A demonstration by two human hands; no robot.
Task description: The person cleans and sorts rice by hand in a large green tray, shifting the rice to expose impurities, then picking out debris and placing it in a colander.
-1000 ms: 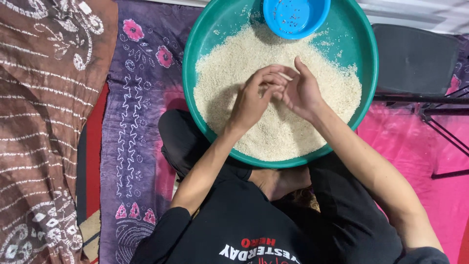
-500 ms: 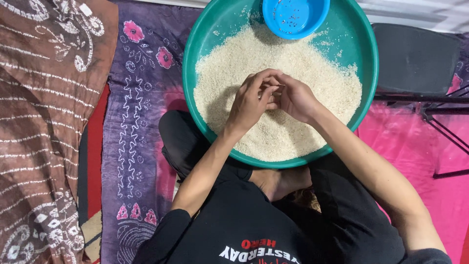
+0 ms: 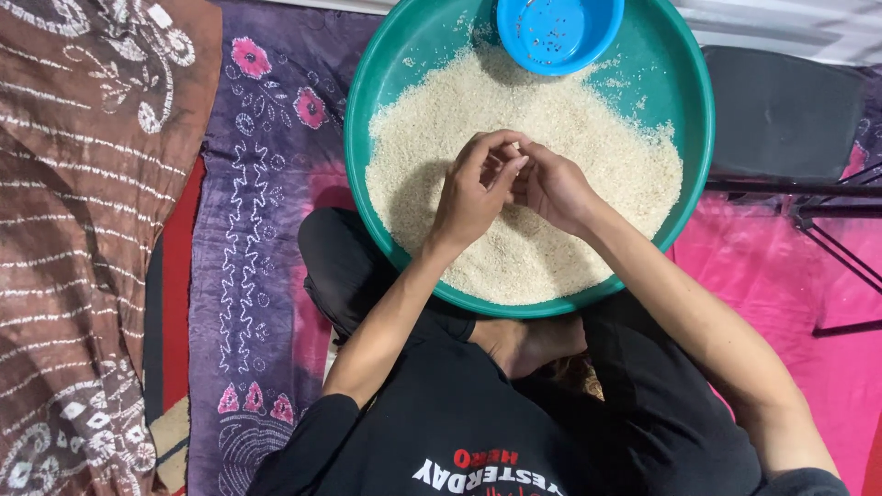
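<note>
The heap of pale rice (image 3: pixel 551 248) fills most of the big green basin (image 3: pixel 367 119), which rests on the crossed legs of the person seated on the floor. Both hands meet above the middle of the heap. The left hand (image 3: pixel 473 188) has its fingers curled inward, thumb and fingertips drawn together in a pinching grip; what lies between them is too small to make out. The right hand (image 3: pixel 556 188) is bunched just beside it, fingertips touching those of the left, its grip likewise pressed together.

A second ago the right hand's fingers stood more upright and spread, pointing away from the body; half a second ago they had folded down toward the left hand, and now both hands are closed tighter, fingertip to fingertip, over the same spot. The wrists and forearms have barely shifted, and the basin lies where it did.

At the far rim of the basin sits a small blue bowl (image 3: pixel 560 32) with a few dark specks in it, unmoved. Under the basin lie patterned cloths: purple with pink flowers (image 3: pixel 266 184) on the left, a brown one (image 3: pixel 83 230) beyond it, and bright pink (image 3: pixel 781 285) on the right.
</note>
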